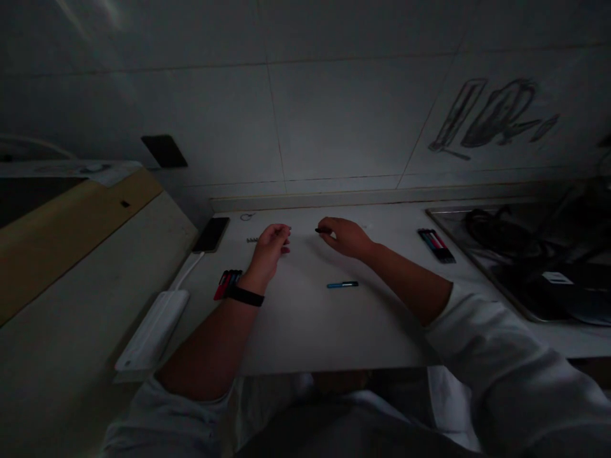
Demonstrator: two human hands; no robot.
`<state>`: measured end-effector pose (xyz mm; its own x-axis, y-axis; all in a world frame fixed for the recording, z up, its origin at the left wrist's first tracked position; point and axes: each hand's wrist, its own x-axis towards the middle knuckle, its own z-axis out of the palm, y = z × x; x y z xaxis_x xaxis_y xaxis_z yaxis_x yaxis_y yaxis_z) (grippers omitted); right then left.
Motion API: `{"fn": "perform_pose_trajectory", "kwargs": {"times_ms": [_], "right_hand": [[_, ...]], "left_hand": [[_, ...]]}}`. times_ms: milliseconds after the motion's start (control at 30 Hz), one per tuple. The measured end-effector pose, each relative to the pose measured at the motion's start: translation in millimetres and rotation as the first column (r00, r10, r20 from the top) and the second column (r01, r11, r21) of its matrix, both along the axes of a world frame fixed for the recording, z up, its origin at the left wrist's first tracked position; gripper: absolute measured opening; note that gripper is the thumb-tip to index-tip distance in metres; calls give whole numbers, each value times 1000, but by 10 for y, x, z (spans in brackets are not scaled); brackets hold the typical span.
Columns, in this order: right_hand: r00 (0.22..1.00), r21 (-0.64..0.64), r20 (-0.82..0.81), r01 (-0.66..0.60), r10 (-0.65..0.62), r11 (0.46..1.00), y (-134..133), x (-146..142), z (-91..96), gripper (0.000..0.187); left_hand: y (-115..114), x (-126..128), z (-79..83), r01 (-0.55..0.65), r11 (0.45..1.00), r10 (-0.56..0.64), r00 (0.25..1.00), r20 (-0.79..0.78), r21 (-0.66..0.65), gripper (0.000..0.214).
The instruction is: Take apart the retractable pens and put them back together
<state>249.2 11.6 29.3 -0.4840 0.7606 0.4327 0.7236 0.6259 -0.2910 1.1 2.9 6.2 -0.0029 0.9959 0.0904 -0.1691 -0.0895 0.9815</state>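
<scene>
Over the white counter [305, 331], my left hand [271, 249] is closed in a pinch, with a tiny tip of something I cannot make out at the fingertips. My right hand [347, 236] pinches a small black piece [318, 230], which points toward the left hand; the two hands are apart. Below them lies a blue pen [342, 284] with a dark end. Beside my left wrist is a group of red and dark pen parts [224, 284], partly hidden by the wrist. Small coil-like pieces [251, 240] lie just behind the left hand.
On the right lies a row of dark pens [436, 246], next to a metal-rimmed sink [482, 280] holding dark objects. A phone [211, 235] and a white power strip [155, 331] with a cable line the left side. A tiled wall [334, 121] stands behind.
</scene>
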Motion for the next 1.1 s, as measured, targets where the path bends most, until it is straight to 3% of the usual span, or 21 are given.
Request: {"fn": "perform_pose_trajectory", "kwargs": {"times_ms": [200,467,800,1100], "right_hand": [[945,-72,-321,38,-59,997,-231,184,-258,20],[902,-141,-432,-39,-26,989,-269,193,-575,26],[901,-124,-434,-40,-18,991,-296,175,-552,13],[926,-83,-377,-56,20,995,-343,168,-511,15]], "left_hand": [[-113,224,-132,128,991,-124,983,-135,26,34],[-126,277,-243,235,969,-211,950,-229,82,29],[-130,264,-259,270,960,-240,933,-268,81,24],[-179,282,-165,251,964,-224,943,-245,86,24]]}}
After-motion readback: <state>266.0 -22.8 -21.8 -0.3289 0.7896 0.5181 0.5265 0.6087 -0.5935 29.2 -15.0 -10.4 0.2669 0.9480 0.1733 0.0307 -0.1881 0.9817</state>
